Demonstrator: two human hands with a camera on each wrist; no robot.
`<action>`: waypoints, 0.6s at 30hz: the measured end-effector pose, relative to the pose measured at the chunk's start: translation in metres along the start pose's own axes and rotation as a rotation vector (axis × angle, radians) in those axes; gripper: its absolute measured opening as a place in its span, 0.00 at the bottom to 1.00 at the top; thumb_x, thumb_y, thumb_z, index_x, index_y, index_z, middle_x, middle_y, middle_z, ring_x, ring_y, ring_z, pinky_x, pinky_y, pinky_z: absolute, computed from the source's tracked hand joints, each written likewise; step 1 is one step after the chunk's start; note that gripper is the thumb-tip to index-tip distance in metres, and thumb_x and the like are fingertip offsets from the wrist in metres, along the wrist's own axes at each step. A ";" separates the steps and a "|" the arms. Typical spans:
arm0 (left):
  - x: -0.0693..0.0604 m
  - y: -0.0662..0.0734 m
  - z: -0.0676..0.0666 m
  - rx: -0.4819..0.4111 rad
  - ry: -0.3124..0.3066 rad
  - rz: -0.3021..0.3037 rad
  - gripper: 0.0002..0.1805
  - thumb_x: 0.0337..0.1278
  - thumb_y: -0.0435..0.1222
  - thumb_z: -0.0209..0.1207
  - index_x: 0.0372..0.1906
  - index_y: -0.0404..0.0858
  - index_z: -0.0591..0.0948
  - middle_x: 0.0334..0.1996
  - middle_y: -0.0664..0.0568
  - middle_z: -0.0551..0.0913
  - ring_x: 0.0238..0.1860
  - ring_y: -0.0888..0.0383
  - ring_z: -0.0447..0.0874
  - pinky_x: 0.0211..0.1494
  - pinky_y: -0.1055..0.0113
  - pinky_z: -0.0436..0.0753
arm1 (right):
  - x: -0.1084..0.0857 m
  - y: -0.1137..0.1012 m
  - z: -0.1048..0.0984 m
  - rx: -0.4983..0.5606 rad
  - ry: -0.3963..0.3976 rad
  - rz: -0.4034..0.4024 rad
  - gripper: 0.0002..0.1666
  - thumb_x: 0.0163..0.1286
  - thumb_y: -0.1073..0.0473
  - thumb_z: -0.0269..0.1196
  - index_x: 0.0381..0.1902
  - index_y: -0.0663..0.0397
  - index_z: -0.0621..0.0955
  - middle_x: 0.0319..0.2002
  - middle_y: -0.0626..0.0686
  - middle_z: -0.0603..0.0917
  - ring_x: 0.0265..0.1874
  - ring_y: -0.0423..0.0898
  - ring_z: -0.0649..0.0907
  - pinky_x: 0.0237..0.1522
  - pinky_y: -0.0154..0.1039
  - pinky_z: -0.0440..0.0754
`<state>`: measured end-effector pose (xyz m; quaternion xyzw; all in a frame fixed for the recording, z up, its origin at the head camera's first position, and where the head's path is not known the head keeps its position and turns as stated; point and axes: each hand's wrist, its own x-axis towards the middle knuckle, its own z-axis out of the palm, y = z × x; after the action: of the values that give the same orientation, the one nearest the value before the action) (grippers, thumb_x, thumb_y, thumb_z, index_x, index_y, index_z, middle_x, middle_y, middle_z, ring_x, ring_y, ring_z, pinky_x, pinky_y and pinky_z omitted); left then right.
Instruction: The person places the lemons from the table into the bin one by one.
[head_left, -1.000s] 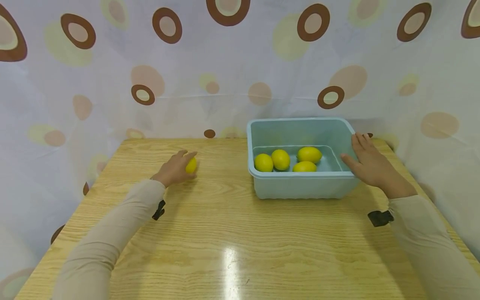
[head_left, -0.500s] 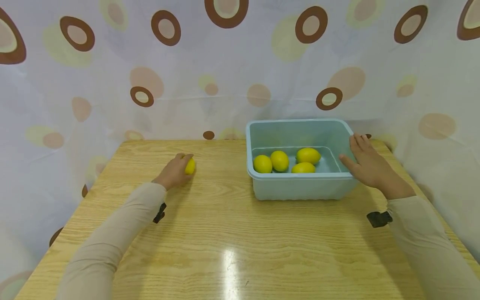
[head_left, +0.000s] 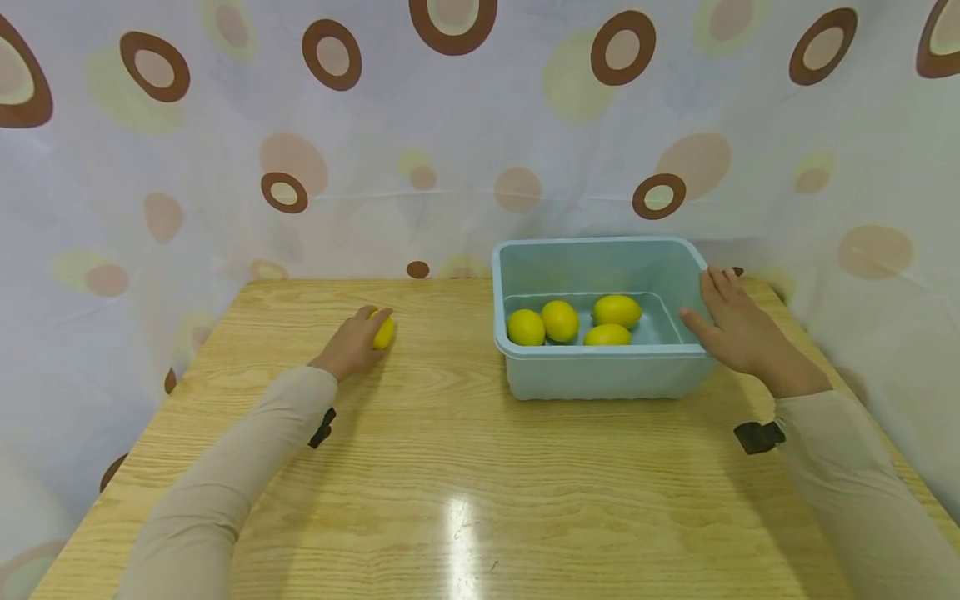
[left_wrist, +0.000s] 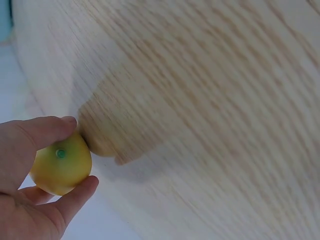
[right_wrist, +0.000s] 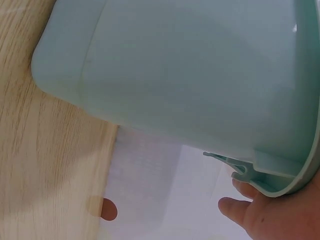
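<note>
A yellow lemon (head_left: 384,332) is at the left of the table, pinched by my left hand (head_left: 351,346). In the left wrist view the thumb and fingers press opposite sides of the lemon (left_wrist: 62,167), and its green stem end faces the camera. I cannot tell whether it touches the wood. My right hand (head_left: 738,329) rests with straight fingers on the right rim of a pale blue plastic bin (head_left: 600,373); the thumb reaches over the inside. Several lemons lie in the bin, among them one lemon (head_left: 617,312) near its middle. The right wrist view shows the bin's outer wall (right_wrist: 175,75).
The wooden table (head_left: 420,467) runs back to a curtain (head_left: 450,133) with printed circles behind it and at both sides. Wood surface lies between the left hand and the bin. A clip-like handle part (right_wrist: 240,170) sticks out under the bin's rim.
The left hand's fingers were spread around the lemon a second ago and have closed on it. The right hand and bin have stayed in place.
</note>
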<state>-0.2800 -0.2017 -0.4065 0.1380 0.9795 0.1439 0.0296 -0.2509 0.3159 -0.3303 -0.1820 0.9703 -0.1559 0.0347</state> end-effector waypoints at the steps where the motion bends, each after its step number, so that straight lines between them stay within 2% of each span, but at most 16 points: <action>1: 0.000 0.000 0.000 -0.003 0.001 0.002 0.37 0.57 0.28 0.62 0.71 0.31 0.60 0.66 0.28 0.59 0.58 0.30 0.69 0.60 0.43 0.72 | 0.000 0.000 0.000 -0.001 0.000 0.002 0.46 0.78 0.43 0.35 0.69 0.80 0.37 0.70 0.77 0.32 0.70 0.68 0.31 0.69 0.61 0.33; 7: 0.000 -0.002 0.000 -0.024 0.007 0.009 0.37 0.57 0.29 0.62 0.71 0.31 0.60 0.66 0.29 0.60 0.59 0.31 0.69 0.60 0.43 0.72 | 0.000 0.000 0.000 -0.001 -0.011 0.013 0.46 0.78 0.42 0.35 0.69 0.80 0.37 0.70 0.76 0.31 0.70 0.68 0.30 0.69 0.61 0.33; 18: 0.003 0.001 -0.007 -0.066 -0.020 0.031 0.38 0.53 0.27 0.64 0.69 0.30 0.63 0.64 0.29 0.64 0.61 0.33 0.68 0.62 0.43 0.70 | 0.000 0.000 -0.001 -0.001 -0.013 0.016 0.47 0.78 0.42 0.34 0.69 0.80 0.37 0.70 0.76 0.31 0.70 0.68 0.30 0.69 0.61 0.33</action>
<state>-0.2829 -0.2019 -0.3995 0.1538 0.9716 0.1749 0.0417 -0.2509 0.3158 -0.3295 -0.1755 0.9714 -0.1542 0.0421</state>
